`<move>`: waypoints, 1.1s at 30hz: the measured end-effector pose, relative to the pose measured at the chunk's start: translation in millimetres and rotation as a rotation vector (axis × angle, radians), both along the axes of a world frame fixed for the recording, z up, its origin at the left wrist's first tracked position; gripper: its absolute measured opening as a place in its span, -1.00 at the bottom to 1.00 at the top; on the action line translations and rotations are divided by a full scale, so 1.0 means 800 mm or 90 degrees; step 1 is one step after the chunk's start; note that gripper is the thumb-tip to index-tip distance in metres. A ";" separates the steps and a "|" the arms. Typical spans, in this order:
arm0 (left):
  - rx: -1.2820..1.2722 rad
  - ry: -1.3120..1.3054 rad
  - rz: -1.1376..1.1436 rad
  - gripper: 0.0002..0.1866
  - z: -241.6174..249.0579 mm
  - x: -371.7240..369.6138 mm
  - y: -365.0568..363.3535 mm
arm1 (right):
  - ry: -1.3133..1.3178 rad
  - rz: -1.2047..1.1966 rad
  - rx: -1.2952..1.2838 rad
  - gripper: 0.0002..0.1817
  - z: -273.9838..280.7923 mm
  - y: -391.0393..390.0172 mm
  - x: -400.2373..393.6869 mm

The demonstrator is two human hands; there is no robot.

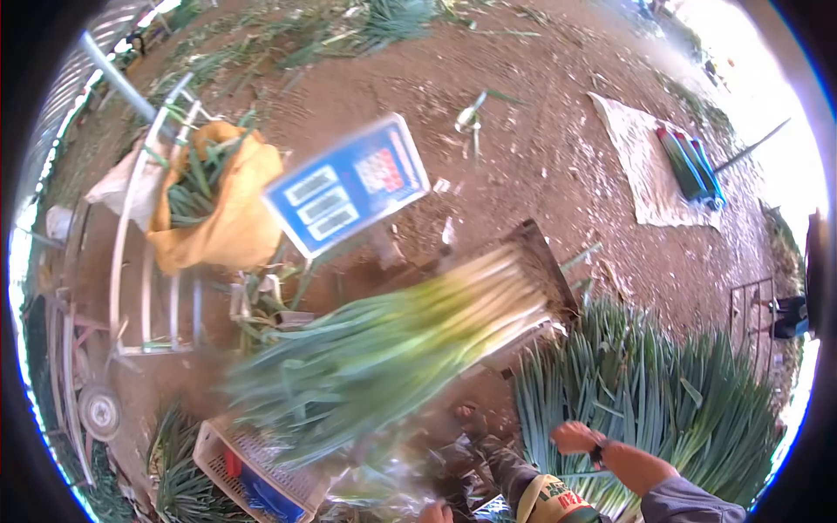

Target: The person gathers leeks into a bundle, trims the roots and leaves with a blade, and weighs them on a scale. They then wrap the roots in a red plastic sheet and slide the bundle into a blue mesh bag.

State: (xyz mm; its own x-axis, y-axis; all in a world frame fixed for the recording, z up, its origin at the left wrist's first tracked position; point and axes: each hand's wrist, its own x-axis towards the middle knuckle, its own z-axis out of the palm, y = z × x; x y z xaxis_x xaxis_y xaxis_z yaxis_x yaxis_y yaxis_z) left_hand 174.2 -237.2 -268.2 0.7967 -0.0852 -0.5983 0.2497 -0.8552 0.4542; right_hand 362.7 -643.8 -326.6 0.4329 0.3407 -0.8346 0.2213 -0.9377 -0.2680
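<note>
My right hand [572,438] has its fingers curled in, with a dark band at the wrist. It is in front of a thick stand of long green onions [645,401]; I see nothing held in it. Only part of my left hand [436,512] shows at the bottom edge, beside some blurred clear plastic [384,475], and its fingers cannot be made out. Ahead lies a big bundle of long green onions [410,336] across a scale platform [545,257], white ends to the right. The scale's blue display panel [349,185] is tilted behind the bundle.
At the lower left is a plastic crate [218,475] with red and blue items inside. A metal-framed cart [131,261] stands left by an orange sack [248,205] of green onions. A pale sheet [632,157] with blue-and-red items lies on the dirt floor [523,148].
</note>
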 end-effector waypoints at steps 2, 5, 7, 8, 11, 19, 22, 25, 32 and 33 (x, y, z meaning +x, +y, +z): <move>-0.056 0.087 0.130 -0.62 0.014 0.006 -0.005 | 0.035 -0.015 0.006 -0.77 0.019 0.002 -0.035; -0.075 0.114 0.202 -0.62 0.020 0.031 -0.010 | 0.074 -0.072 0.012 -0.74 0.056 0.021 -0.067; -0.080 0.114 0.226 -0.63 0.021 0.038 -0.010 | 0.096 -0.102 0.054 -0.71 0.070 0.032 -0.071; -0.084 0.112 0.235 -0.63 0.022 0.043 -0.010 | 0.099 -0.118 0.093 -0.69 0.074 0.038 -0.072; -0.097 0.104 0.254 -0.63 0.023 0.050 -0.012 | 0.140 -0.199 0.096 -0.60 0.078 0.057 -0.081; -0.127 0.090 0.288 -0.63 0.028 0.058 -0.013 | 0.162 -0.097 0.111 -0.51 0.069 0.082 -0.117; -0.135 0.087 0.299 -0.63 0.032 0.059 -0.014 | 0.116 -0.069 0.138 -0.49 0.077 0.085 -0.121; -0.145 0.080 0.314 -0.63 0.036 0.060 -0.014 | 0.094 -0.102 0.160 -0.47 0.089 0.091 -0.124; -0.154 0.079 0.385 -0.63 0.054 0.008 -0.021 | 0.046 -0.080 0.131 -0.49 0.098 0.112 -0.103; -0.153 0.081 0.409 -0.63 0.059 -0.011 -0.023 | 0.040 -0.041 0.112 -0.50 0.103 0.116 -0.097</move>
State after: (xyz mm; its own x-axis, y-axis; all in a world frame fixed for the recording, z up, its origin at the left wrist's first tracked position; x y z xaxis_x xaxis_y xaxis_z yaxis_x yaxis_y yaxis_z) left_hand 165.1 -255.5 -221.3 0.6578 0.2382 -0.7145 0.7369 -0.3995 0.5453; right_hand 285.0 -551.0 -244.2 0.4073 0.4564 -0.7911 0.1401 -0.8871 -0.4397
